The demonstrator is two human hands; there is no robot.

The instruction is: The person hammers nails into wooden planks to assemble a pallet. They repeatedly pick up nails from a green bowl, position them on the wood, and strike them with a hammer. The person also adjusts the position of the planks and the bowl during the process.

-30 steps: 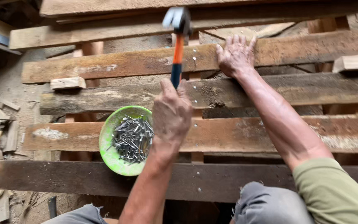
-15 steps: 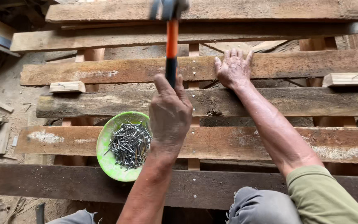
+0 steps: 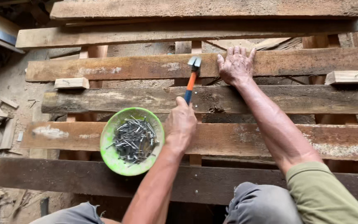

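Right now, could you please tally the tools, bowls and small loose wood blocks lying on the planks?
Hammer: 1, in the left hand
Green bowl of nails: 1
Small wood blocks: 2
Total: 4

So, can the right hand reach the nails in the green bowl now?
Probably not directly: the right hand presses a plank beyond the left hand holding the hammer, which lies between it and the green bowl.

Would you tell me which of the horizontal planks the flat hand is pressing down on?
The right hand presses the third plank from the top, the reddish-brown one the hammer head rests on; the other planks lie untouched by it.
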